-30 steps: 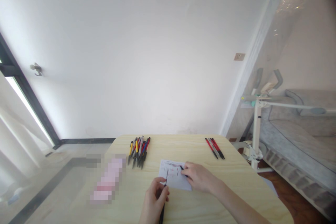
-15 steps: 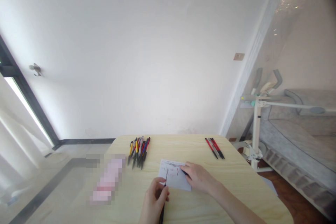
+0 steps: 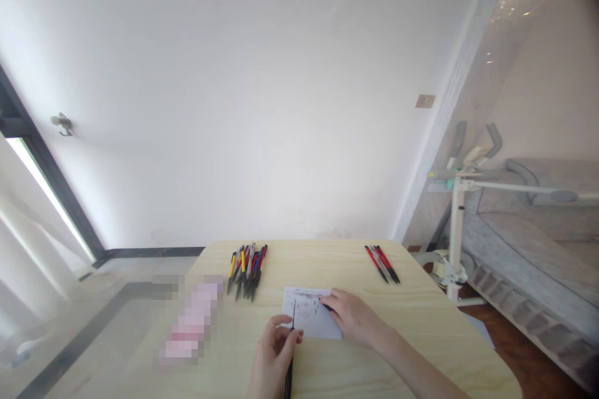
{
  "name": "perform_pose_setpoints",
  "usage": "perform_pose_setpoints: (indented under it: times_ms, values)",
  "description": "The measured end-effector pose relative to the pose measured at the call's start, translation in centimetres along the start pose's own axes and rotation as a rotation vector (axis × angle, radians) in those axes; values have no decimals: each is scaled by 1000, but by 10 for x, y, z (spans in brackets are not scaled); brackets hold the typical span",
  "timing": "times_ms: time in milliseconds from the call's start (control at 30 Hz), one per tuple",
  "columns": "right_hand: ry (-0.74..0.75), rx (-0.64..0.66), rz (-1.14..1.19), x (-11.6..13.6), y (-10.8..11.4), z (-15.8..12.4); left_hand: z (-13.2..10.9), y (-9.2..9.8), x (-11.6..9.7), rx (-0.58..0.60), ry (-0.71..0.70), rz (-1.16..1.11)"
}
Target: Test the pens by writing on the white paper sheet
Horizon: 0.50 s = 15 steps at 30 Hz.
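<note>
My left hand [image 3: 277, 346] is closed around a black pen barrel [image 3: 289, 377] near the table's front edge. From the barrel's upper end a thin dark rod [image 3: 294, 312], which looks like a refill, sticks out over the white paper [image 3: 318, 324]. The sheet carries scribbled dark and reddish marks, mostly along its far side. Over the paper's right edge, my right hand [image 3: 349, 312] is closed on a short dark piece [image 3: 326, 304]. Only its end shows; the fingers hide the rest, so its kind is unclear.
A pile of several pens [image 3: 246, 271], with yellow, red, blue and grey barrels, lies at the table's far left. Several red and grey pens [image 3: 381, 264] lie far right. The wooden table [image 3: 421, 336] stands before a white wall. Exercise equipment [image 3: 458, 230] and a sofa are to the right.
The rod and pen barrel in my left hand have shifted slightly left. The paper has turned a little. My right hand stays almost still.
</note>
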State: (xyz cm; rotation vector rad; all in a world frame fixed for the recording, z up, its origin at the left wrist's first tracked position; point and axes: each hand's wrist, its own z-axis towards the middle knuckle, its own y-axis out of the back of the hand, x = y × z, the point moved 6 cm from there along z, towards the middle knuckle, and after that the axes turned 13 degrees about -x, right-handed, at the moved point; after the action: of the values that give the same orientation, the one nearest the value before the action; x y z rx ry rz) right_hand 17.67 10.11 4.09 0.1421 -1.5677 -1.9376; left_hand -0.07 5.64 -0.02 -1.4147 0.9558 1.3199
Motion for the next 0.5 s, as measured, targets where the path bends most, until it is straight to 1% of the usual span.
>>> perform_pose_setpoints:
  times_ms: [200, 367, 500]
  values:
    - [-9, 3, 17, 1, 1, 0, 0, 1, -5, -36, 8, 22]
    - [-18, 6, 21, 0, 1, 0, 1, 2, -3, -16, -39, 37]
    - [-25, 12, 18, 0, 1, 2, 2, 2, 2, 0, -20, 35]
